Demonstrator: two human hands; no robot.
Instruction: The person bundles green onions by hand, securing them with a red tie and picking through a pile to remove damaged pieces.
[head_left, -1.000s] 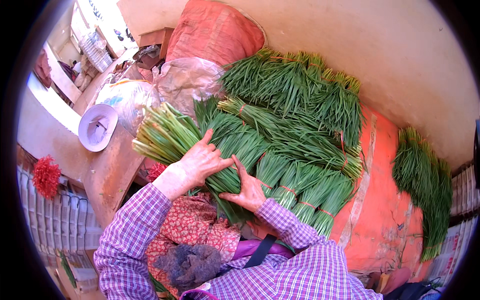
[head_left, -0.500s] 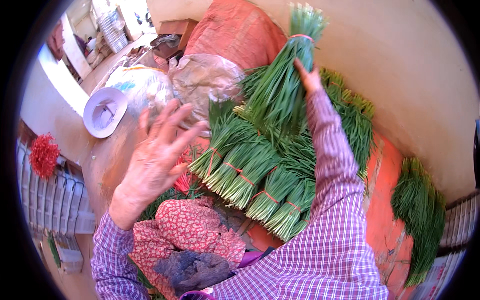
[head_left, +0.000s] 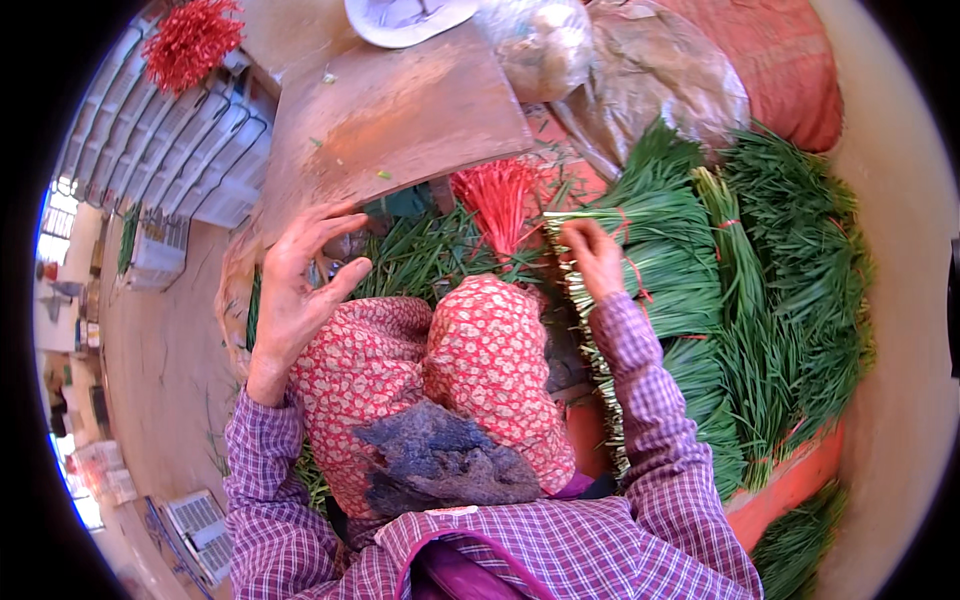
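My left hand [head_left: 300, 285] is raised in the air, fingers apart and nothing in it, between the wooden board [head_left: 400, 105] and my lap in red flowered cloth [head_left: 495, 355]. At the cut stem ends of a row of green chive bundles [head_left: 675, 265], my right hand [head_left: 597, 260] has its fingers curled in. Whether anything is pinched in them is hidden. Red bands tie the bundles. One bundle with pale stems [head_left: 725, 225] lies across the pile behind that row. Red ties [head_left: 497, 200] stand in a clump just beyond my knees.
Loose chive leaves [head_left: 425, 255] lie under the board's near edge. A white hat [head_left: 410, 18] rests at its far side. Plastic sacks [head_left: 650, 75] and a red sack [head_left: 765, 60] stand at the back right. Stacked grey crates [head_left: 165, 130] are at the left, with red ties [head_left: 193, 42] on top.
My right hand has come down from holding up a chive bundle, which it has let go, to the row's stem ends. My left hand stays raised. The view has swung left.
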